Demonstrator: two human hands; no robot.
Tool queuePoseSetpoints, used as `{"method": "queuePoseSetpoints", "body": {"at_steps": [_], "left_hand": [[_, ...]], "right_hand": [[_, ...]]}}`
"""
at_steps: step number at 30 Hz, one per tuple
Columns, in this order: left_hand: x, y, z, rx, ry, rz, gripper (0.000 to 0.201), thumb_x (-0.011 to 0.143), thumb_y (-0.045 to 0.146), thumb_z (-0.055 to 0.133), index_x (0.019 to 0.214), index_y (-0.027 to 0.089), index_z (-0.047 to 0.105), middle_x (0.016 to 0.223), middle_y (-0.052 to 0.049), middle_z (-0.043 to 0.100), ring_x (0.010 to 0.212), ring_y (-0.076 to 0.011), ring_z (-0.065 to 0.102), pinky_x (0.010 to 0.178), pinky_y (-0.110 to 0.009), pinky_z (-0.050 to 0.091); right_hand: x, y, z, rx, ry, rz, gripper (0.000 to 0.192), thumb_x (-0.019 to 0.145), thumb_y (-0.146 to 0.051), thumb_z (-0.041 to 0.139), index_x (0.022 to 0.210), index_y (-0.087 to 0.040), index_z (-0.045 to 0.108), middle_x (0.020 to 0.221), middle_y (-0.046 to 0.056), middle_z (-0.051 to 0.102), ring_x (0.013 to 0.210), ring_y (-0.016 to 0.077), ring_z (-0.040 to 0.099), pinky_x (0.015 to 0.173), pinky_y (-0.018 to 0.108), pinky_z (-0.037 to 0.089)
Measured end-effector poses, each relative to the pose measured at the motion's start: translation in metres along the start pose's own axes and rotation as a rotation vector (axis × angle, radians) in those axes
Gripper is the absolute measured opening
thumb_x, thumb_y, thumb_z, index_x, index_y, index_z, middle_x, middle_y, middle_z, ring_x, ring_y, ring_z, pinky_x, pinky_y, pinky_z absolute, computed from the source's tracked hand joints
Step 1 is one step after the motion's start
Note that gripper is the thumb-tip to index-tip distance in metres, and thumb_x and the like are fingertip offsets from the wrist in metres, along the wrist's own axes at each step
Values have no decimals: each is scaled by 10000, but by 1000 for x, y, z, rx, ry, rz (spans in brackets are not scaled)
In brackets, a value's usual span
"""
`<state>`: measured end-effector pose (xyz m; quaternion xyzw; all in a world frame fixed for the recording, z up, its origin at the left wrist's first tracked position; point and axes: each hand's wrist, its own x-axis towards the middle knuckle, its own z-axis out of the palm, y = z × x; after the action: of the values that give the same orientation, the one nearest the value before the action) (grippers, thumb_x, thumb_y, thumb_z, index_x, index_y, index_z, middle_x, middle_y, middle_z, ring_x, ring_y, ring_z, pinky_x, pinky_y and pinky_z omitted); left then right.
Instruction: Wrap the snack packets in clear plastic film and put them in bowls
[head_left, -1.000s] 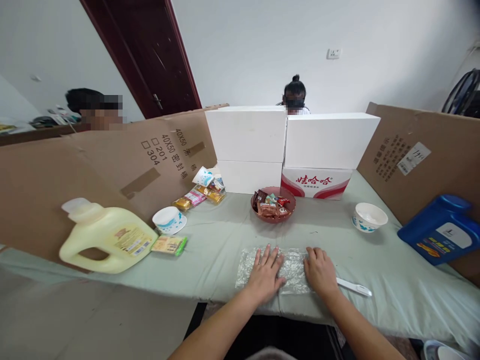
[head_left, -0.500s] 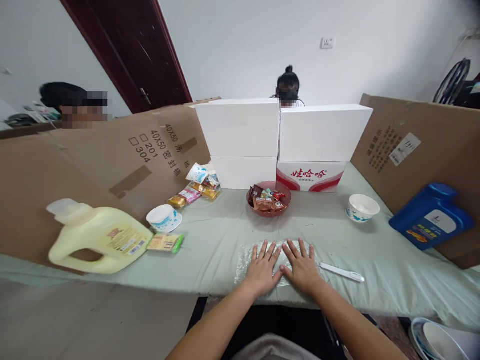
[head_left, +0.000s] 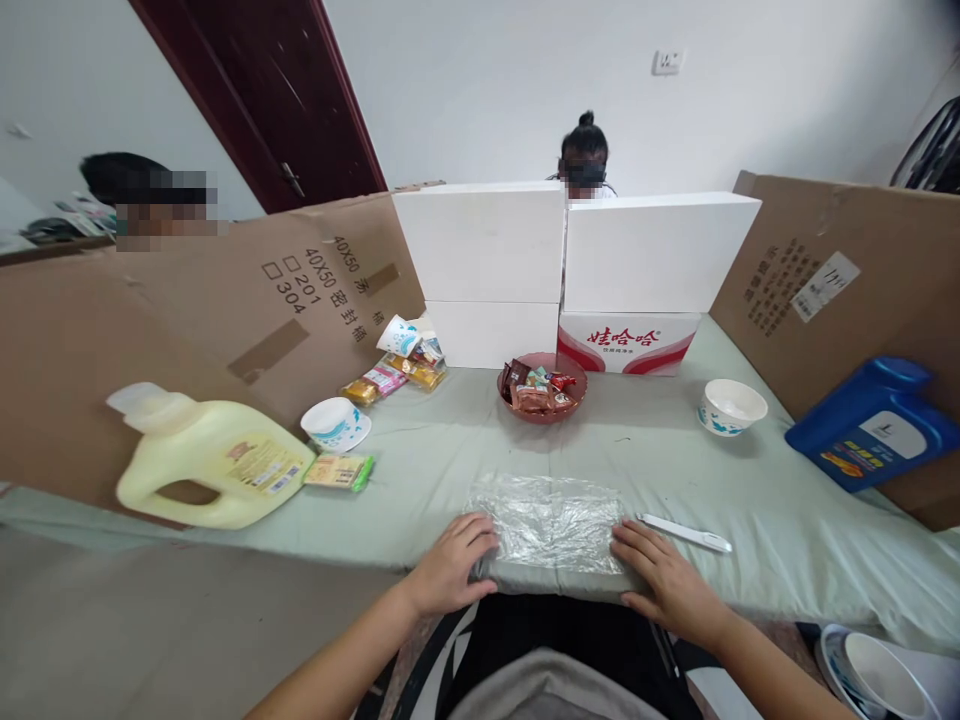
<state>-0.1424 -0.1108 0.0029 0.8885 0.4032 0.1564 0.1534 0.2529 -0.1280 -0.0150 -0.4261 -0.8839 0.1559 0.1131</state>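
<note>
A clear, crinkled plastic sheet (head_left: 555, 525) lies flat near the table's front edge. My left hand (head_left: 453, 566) rests at the sheet's left side, its fingertips touching that edge and the thumb held apart. On the opposite side, my right hand (head_left: 666, 578) lies with fingers stretched over the right edge and the thumb apart. Neither hand is closed around anything. Just beyond my right fingers is a slim white handled tool (head_left: 686, 532); its exact kind is unclear. A reddish bowl (head_left: 541, 416) of wrapped snacks stands behind the sheet.
A yellow jug (head_left: 289, 440), paper cups (head_left: 335, 424) and snack packets (head_left: 416, 372) are at left. At right stand a paper bowl (head_left: 732, 408) and a blue bottle (head_left: 874, 425). White boxes (head_left: 480, 250) and cardboard (head_left: 832, 320) wall the table; two people are beyond.
My hands have moved apart from the middle of the plastic sheet to its left and right edges, uncovering most of it. The view has shifted slightly.
</note>
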Motion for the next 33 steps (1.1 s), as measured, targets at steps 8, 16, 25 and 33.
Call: {"method": "queuePoseSetpoints", "body": {"at_steps": [8,16,25,33], "left_hand": [[-7,-16,-8,23,47,-18,386,763,299,686,1127,209,596,1218,-110,596,1221,-286,489,1064,-467,396],[2,-16,-23,21,-37,-26,340,715,76,528,1002,226,634,1150,-65,633,1170,-233,531,1055,-414,401],[10,-26,-27,-121,64,-138,164,825,153,442,865,210,591,970,-52,672,1020,-192,604,917,-322,472],[56,-32,-15,85,150,-554,188,940,263,410,931,208,589,821,-8,662,772,-159,618,736,-248,440]], "right_hand": [[3,-10,2,-32,65,-8,459,868,-432,580,1283,-239,560,1359,93,538,1309,280,414,1077,477,357],[20,-24,-3,-30,74,-43,338,889,-368,551,1192,-226,602,1233,89,613,1173,247,517,1027,432,403],[35,-17,-11,85,92,-5,297,973,-278,339,1023,-216,624,1090,62,663,1050,180,584,939,320,437],[92,-9,-8,-52,120,536,287,982,-285,293,941,-192,561,852,56,681,787,189,640,679,276,413]]}}
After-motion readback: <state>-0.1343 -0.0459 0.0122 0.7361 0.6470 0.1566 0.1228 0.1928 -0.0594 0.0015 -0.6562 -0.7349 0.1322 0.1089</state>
